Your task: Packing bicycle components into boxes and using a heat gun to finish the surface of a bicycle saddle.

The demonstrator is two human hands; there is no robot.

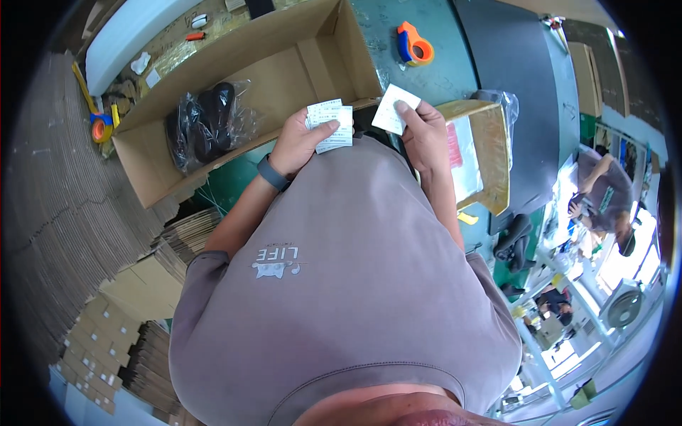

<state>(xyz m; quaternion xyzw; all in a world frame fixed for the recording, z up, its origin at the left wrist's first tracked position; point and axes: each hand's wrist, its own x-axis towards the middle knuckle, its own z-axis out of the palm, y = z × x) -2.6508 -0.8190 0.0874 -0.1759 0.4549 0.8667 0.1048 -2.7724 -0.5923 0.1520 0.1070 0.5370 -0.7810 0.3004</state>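
The left hand (295, 145) holds a small fan of printed paper slips (342, 117) at the near edge of an open cardboard carton (241, 71), close to its near right corner; its thumb is clamped on top and the fingers behind are hidden. The right hand (428, 142) pinches a single white slip (388, 112) just beyond that corner, thumb on the face, the fingers behind it mostly out of sight. The two lots of paper are apart.

The carton rests on a green table (376, 18). Dark objects in clear plastic (213, 124) lie toward its left end. Past the carton's right edge, an orange and blue tape dispenser (407, 41) sits on bare tabletop. A smaller open box (499, 160) stands right of the right hand, pink and white sheets (465, 170) inside, a dark panel (515, 71) beyond it.

Flattened cardboard (64, 192) is stacked high on the left, with closed cartons (96, 348) at lower left. On the right, a co-worker (607, 188) stands near a bright window (632, 263) and a round fan (625, 307).
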